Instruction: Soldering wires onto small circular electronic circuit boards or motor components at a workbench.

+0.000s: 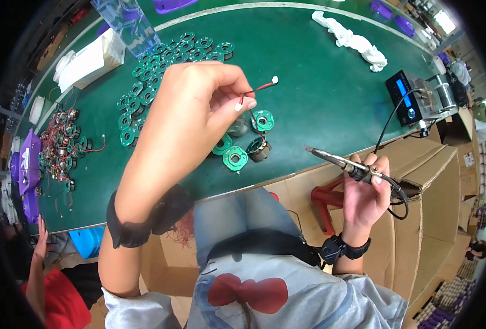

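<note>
My left hand (210,98) is raised over the near part of the green table, thumb and fingers pinched on a thin red and black wire lead (265,86) with a white plug at its end. The lead runs down to a small motor (259,149) with a round circuit board. Beside that motor lie green ring-shaped circuit boards (235,158), partly hidden by my left hand. In my right hand (368,189), past the table's front edge, is a soldering iron (336,160). Its tip points left toward the boards and touches nothing.
Rows of round green boards (169,55) cover the table's far left, beside a tissue pack (92,59) and a clear bottle (125,24). Wired motors (62,145) are heaped at left. A soldering station (405,98) stands right, its cord reaching the iron; cardboard boxes (429,203) sit below.
</note>
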`<state>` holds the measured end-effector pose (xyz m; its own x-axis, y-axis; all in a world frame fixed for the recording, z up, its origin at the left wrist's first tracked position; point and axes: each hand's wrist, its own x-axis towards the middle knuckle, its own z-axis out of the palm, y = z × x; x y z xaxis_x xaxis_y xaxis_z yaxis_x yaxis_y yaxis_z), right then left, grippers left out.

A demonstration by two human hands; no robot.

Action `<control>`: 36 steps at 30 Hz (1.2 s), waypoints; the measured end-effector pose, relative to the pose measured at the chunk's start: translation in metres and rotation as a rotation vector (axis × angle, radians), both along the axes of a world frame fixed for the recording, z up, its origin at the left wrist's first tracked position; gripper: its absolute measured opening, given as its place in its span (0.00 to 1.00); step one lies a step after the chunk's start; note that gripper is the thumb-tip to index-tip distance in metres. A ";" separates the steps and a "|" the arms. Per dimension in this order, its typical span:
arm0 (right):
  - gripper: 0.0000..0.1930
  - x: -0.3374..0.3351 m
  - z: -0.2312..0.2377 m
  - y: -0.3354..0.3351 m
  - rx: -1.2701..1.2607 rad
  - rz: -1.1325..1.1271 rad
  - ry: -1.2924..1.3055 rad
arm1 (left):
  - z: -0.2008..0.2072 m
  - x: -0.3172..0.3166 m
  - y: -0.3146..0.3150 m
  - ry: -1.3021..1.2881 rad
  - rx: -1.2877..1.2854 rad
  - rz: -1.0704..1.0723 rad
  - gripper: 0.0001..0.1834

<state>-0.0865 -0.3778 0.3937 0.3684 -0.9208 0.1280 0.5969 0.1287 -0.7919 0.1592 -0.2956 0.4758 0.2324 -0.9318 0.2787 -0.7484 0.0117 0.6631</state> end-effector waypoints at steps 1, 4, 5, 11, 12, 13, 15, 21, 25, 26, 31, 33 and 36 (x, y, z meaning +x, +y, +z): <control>0.09 0.001 0.001 0.000 0.006 0.015 -0.005 | 0.001 -0.002 -0.001 0.040 -0.009 0.009 0.04; 0.08 0.003 -0.001 -0.001 -0.003 -0.012 -0.085 | 0.005 -0.009 -0.002 0.116 -0.037 0.000 0.04; 0.08 0.003 -0.002 -0.002 -0.002 -0.013 -0.082 | 0.006 -0.010 -0.003 0.153 -0.060 -0.017 0.04; 0.08 0.001 -0.001 -0.001 0.009 -0.021 -0.079 | 0.003 -0.007 -0.015 0.019 -0.070 -0.022 0.09; 0.08 0.000 -0.002 -0.002 0.012 -0.027 -0.084 | 0.002 -0.008 -0.017 0.021 -0.071 -0.020 0.09; 0.08 -0.001 -0.002 -0.002 0.015 -0.031 -0.089 | 0.001 -0.008 -0.019 0.010 -0.116 -0.026 0.10; 0.08 -0.003 -0.002 -0.002 0.019 -0.035 -0.091 | -0.001 -0.010 -0.020 0.002 -0.162 -0.034 0.11; 0.08 -0.002 -0.001 -0.001 0.045 -0.071 -0.080 | 0.000 -0.012 -0.016 0.066 -0.181 0.084 0.11; 0.07 -0.005 -0.004 -0.004 0.039 -0.069 -0.083 | -0.002 -0.011 -0.015 -0.023 -0.163 0.127 0.12; 0.07 -0.004 -0.004 -0.003 0.041 -0.066 -0.084 | -0.003 -0.009 -0.014 -0.054 -0.152 0.141 0.12; 0.07 0.000 -0.003 0.000 0.053 -0.070 -0.074 | -0.004 0.005 -0.011 0.044 0.026 0.078 0.09; 0.07 -0.002 -0.004 -0.002 0.047 -0.060 -0.087 | -0.004 0.006 -0.012 0.150 0.113 0.028 0.08; 0.07 -0.004 -0.005 -0.003 0.038 -0.043 -0.099 | -0.001 0.006 -0.012 0.512 0.223 -0.052 0.06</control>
